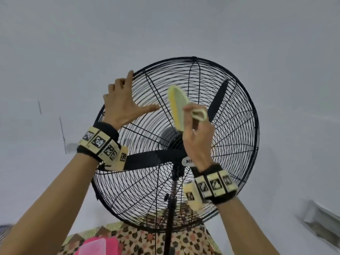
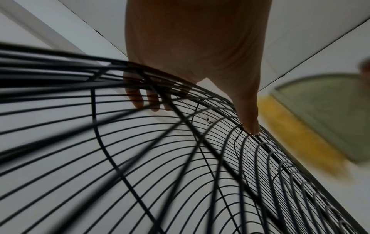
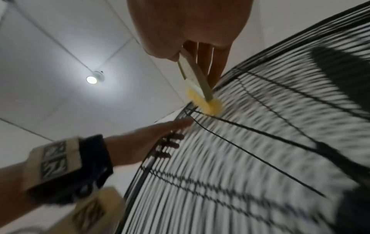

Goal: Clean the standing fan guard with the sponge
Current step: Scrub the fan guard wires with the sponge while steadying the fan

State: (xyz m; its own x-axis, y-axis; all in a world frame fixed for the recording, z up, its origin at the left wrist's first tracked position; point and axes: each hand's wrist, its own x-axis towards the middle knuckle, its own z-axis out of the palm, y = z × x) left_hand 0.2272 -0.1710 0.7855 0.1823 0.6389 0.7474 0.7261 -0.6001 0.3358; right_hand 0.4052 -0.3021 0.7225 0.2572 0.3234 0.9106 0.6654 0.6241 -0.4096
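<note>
Fan guard (image 1: 237, 111): round black wire cage, thin concentric rings, radial ribs.

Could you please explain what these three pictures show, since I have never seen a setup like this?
No machine here: a person wears a camera on the head and one on each wrist, on straps with printed markers. The head view looks up at a black standing fan guard. The left hand grips the guard's rim, fingers hooked through the wires, thumb on the front. The right hand holds a yellow sponge tool by its handle, against the wires. The left wrist view shows those hooked fingers; the right wrist view shows the sponge's yellow side touching the guard.
</note>
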